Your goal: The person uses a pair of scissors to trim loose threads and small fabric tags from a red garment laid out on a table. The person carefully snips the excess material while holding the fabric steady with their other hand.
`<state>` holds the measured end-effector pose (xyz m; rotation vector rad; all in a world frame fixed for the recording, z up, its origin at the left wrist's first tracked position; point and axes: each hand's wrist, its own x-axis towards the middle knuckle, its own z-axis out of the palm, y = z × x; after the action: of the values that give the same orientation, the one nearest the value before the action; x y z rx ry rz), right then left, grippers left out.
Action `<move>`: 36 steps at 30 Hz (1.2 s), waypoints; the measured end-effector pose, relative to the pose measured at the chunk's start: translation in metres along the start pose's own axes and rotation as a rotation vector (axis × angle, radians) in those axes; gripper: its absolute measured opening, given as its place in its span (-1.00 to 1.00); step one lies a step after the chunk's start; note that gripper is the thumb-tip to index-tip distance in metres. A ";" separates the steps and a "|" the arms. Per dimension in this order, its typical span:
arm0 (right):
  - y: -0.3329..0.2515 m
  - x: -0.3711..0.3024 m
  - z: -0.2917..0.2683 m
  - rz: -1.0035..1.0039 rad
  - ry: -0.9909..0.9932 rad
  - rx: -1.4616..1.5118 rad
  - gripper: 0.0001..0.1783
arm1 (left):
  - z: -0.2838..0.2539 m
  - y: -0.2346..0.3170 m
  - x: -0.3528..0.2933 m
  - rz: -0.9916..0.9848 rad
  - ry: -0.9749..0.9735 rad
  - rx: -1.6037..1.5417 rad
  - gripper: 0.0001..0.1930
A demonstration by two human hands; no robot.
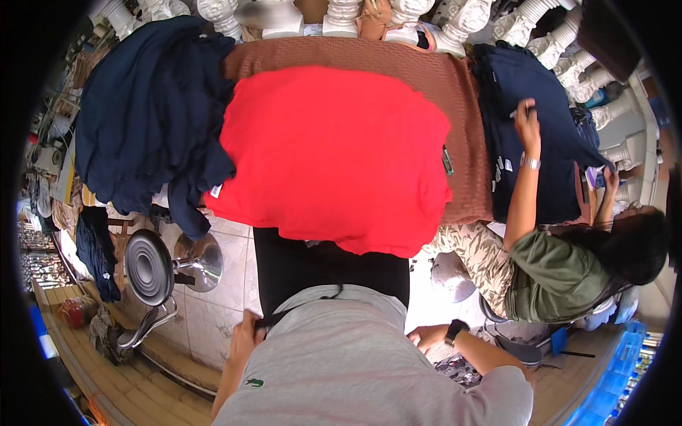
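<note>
My left hand (245, 337) is at the left side of my waist, its fingers closed round a black strap (288, 311) that runs across the front of my grey shirt. By my right hip is my right hand (426, 337), with curled fingers; what they may hold is hidden against the shirt. In front of me a red garment (334, 149) lies spread over the table, its near edge hanging down. A small green tool (447, 160) lies at its right edge, its exact kind unclear. Neither hand touches the red cloth.
A brown textured cloth (465, 142) covers the table. Navy garments are heaped at left (149, 113) and stacked at right (526, 142), where a co-worker in a green shirt (568, 277) handles them. White balusters (341, 15) line the far side. A round stool (149, 266) stands at left.
</note>
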<state>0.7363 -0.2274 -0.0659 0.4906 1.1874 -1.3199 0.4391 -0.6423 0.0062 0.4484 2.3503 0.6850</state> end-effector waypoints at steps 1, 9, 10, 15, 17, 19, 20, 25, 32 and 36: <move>0.014 0.014 0.006 -0.023 -0.109 -0.064 -0.52 | -0.003 0.010 0.012 0.041 -0.027 -0.032 -0.71; 0.045 0.021 0.053 -0.038 0.092 -0.065 -0.57 | 0.011 0.077 0.140 0.572 -0.121 -0.177 -0.71; 0.044 0.021 0.054 -0.030 0.117 -0.075 -0.57 | 0.014 0.079 0.148 0.619 -0.129 -0.194 -0.72; 0.023 0.014 0.033 0.033 0.222 -0.262 -0.59 | 0.002 0.075 0.127 0.358 -0.360 -0.178 -0.75; -0.004 -0.001 0.021 0.013 0.592 -0.437 -0.60 | -0.002 0.070 0.109 0.263 -0.393 -0.263 -0.71; -0.056 -0.027 0.019 -0.283 1.131 -0.413 -0.78 | -0.005 0.065 0.092 0.247 -0.337 -0.371 -0.66; -0.096 -0.043 0.025 -0.480 1.058 -0.155 -0.85 | -0.011 0.063 0.084 0.271 -0.318 -0.371 -0.67; -0.161 -0.029 0.010 -0.823 0.900 -0.052 -0.82 | -0.015 0.041 0.048 0.234 -0.296 -0.482 -0.83; -0.165 0.012 -0.028 -0.685 1.008 -0.158 -0.80 | 0.009 0.012 0.081 -0.016 0.070 -0.359 -0.90; -0.167 -0.044 -0.055 -0.586 0.562 -0.133 -0.80 | -0.034 0.050 0.122 0.180 -0.396 -0.271 -0.84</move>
<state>0.5721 -0.2035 0.0061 0.4446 1.9800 -1.6317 0.3332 -0.5563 -0.0017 0.6158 1.8314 0.8939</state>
